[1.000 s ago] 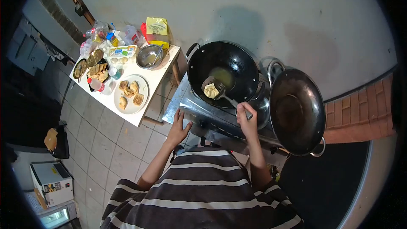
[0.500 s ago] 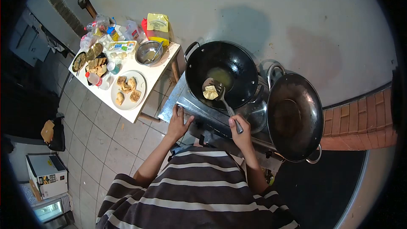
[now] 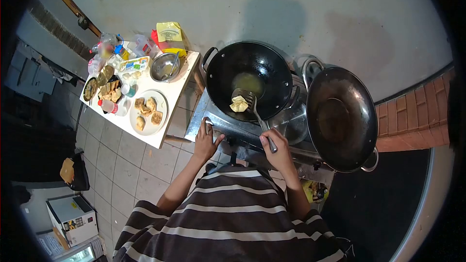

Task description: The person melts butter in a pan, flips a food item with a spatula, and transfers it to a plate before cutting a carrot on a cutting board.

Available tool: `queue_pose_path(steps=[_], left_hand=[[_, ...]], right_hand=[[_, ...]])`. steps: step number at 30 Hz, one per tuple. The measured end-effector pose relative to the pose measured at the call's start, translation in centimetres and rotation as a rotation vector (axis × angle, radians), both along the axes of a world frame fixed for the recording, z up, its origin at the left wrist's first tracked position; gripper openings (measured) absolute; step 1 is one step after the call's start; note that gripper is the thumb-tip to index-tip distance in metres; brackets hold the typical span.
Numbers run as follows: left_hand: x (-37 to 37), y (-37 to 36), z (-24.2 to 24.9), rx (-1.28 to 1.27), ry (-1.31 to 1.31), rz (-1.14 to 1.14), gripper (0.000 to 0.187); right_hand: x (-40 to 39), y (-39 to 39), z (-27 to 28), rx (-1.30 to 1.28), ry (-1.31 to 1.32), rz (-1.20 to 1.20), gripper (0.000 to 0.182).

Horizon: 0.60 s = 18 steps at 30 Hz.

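Note:
My right hand (image 3: 277, 148) is wrapped round the handle of a metal slotted spatula (image 3: 262, 122). The spatula's head reaches into a black wok (image 3: 269, 70), at its near side. A pale folded dumpling (image 3: 239, 104) lies against the spatula's head, near a shallow pool of yellowish oil (image 3: 248, 83) in the bottom. At the front edge of the steel stove (image 3: 228, 125), my left hand (image 3: 207, 140) rests with thumb and fingers apart, holding nothing.
A second dark wok (image 3: 342, 116) leans tilted at the stove's right side. On the left, a white table (image 3: 182, 85) bears a plate (image 3: 162, 104) of browned dumplings, a metal bowl (image 3: 165, 67), an egg carton (image 3: 134, 64), a red-capped bottle (image 3: 108, 106) and a yellow bag (image 3: 171, 38).
The camera view has turned slightly. The dumpling has shifted a little on the spatula's head within the wok. Both hands keep nearly the same places.

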<state>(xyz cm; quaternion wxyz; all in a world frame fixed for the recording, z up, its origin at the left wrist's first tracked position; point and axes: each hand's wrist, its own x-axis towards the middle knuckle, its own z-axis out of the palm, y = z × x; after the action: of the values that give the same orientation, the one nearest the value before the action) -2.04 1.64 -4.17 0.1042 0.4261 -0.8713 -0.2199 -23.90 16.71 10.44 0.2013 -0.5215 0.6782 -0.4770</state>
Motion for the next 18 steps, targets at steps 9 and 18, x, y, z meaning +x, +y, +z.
queue_pose_path(steps=[9, 18], left_hand=[[-0.1, 0.2, 0.1, -0.055, -0.08, -0.04, 0.081], [0.2, 0.1, 0.1, -0.053, -0.112, -0.028, 0.082]], right_hand=[[0.8, 0.7, -0.9, 0.001, -0.015, -0.035, 0.009], [0.9, 0.9, -0.5, 0.017, -0.026, -0.021, 0.009]])
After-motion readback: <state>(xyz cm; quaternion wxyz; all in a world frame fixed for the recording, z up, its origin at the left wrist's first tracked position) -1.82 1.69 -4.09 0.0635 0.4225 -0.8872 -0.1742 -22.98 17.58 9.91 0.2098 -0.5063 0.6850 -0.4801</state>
